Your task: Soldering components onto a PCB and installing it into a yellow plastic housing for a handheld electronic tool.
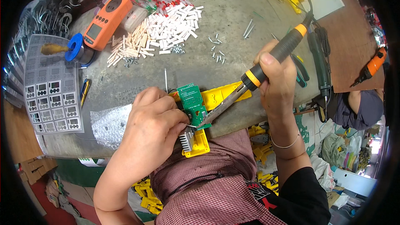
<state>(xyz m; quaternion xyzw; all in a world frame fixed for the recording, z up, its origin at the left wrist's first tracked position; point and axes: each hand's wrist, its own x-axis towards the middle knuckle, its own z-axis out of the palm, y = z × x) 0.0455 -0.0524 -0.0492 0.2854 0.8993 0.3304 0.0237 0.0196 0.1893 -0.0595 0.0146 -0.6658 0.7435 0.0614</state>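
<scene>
My right hand (pixel 276 75) is closed around the black handle of a soldering iron (pixel 278 53) with orange rings. Its long metal shaft slants down to the left, and the tip touches or nearly touches the lower part of a green circuit board (pixel 190 98). From the left, my left hand (pixel 153 118) pinches a thin strand of solder wire (pixel 166 79); a short end pokes from the fingertips toward the iron's tip. The board lies over a yellow plastic housing (pixel 227 94). A finned metal heat sink (pixel 186 141) sits by the board's lower edge, partly covered by my fingers.
Behind the hands lie a heap of white tubular pieces (pixel 177 27), loose screws (pixel 217 50), an orange multimeter (pixel 107 21) and a solder spool (pixel 79 50). Bubble wrap (pixel 110 127) lies at left. Pliers (pixel 301 71) and a second iron (pixel 320 66) lie right; a cord trails from my iron.
</scene>
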